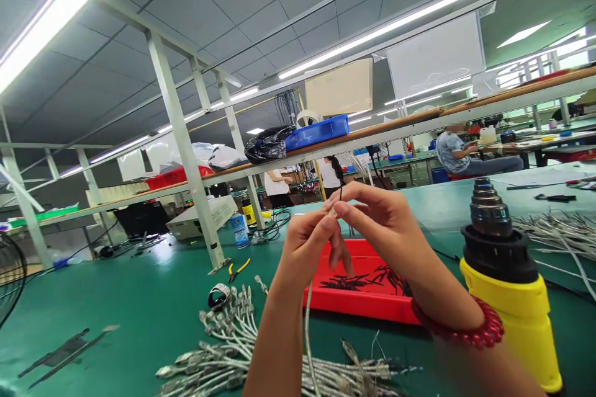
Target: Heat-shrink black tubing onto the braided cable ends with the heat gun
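Note:
My left hand (307, 245) is closed in a pinch on a grey-white cable (308, 329), whose length hangs below it. My right hand (379, 217), with a red bead bracelet (482, 325) on the wrist, meets the left one and pinches at the cable's upper end. The fingertips mostly hide that end, and a thin dark strand shows just above them. Behind and below the hands, a red tray (363, 307) holds many short black tube pieces (347, 282). A bundle of similar cables (223, 360) with clear-covered ends lies under my forearms.
A yellow hot-air gun (512, 316) stands nozzle-up at the right, near loose wires (559, 232). Yellow-handled pliers (239, 270), a tape roll (218, 295) and a blue can (240, 229) are left of the tray. A shelf (391, 127) crosses behind; people (459, 152) sit and stand beyond.

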Action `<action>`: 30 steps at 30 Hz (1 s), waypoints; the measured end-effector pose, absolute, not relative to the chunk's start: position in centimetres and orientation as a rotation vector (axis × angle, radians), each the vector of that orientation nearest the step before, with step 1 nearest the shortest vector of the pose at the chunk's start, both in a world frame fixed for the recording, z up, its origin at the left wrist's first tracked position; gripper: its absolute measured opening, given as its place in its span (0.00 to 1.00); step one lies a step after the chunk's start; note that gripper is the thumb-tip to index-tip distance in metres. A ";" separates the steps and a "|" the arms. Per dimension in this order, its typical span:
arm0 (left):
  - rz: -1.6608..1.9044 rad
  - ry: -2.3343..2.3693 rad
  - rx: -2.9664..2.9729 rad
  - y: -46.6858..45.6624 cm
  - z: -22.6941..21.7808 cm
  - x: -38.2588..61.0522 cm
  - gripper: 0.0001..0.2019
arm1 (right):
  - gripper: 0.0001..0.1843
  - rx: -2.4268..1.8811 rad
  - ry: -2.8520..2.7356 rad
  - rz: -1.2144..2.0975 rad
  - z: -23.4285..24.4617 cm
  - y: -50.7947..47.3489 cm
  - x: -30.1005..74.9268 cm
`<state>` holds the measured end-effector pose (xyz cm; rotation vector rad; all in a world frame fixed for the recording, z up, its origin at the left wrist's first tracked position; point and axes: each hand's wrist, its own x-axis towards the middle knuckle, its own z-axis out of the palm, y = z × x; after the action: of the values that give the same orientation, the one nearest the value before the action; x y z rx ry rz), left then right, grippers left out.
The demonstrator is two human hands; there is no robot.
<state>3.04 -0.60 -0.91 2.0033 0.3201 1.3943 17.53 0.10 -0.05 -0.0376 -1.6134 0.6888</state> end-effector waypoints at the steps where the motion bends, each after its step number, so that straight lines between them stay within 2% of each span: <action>1: 1.381 0.316 2.003 -0.7 -0.9 2.9 0.20 | 0.08 -0.038 -1.600 0.637 0.0 0.0 17.6; 3: 1.350 0.323 2.014 -0.9 -0.8 2.8 0.21 | 0.07 -0.044 -1.590 0.553 -0.1 -0.3 17.6; 9: 1.310 0.370 2.044 -1.4 -0.6 2.7 0.24 | 0.14 -0.086 -1.586 0.402 0.0 -1.2 17.5; 30: 1.269 0.425 2.010 -0.7 -0.7 2.3 0.26 | 0.15 -0.187 -1.604 0.216 -0.1 -1.1 16.9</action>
<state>2.26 -0.71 -0.71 2.0102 0.4247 1.2691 16.95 -1.07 -0.12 -0.1868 -1.6043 0.2158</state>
